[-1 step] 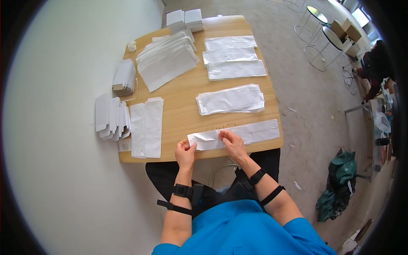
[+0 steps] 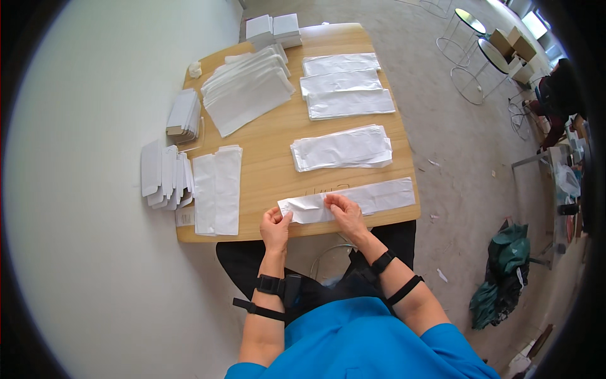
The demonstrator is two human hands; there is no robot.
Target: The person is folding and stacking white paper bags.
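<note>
A long folded strip of white paper [image 2: 385, 196] lies along the near edge of the wooden table, wrinkled toward its left end. My left hand [image 2: 276, 228] pinches that left end between thumb and fingers. Farther along the strip, my right hand [image 2: 346, 213] is closed on its upper edge, where the paper puckers between both hands. Just beyond lies a stack of folded white paper [image 2: 344, 148], and past it several more folded sheets [image 2: 350, 104] overlap. To the left of my left hand, two white paper strips [image 2: 218, 189] lie side by side.
A fanned pile of white sheets [image 2: 246, 95] covers the table's far left. White cartons [image 2: 183, 114] and flat box pieces [image 2: 161, 170] line the left edge by the wall; white stacks [image 2: 274, 28] stand at the back. Green bags [image 2: 505, 265] lie on the floor; a person [image 2: 558, 95] is far right.
</note>
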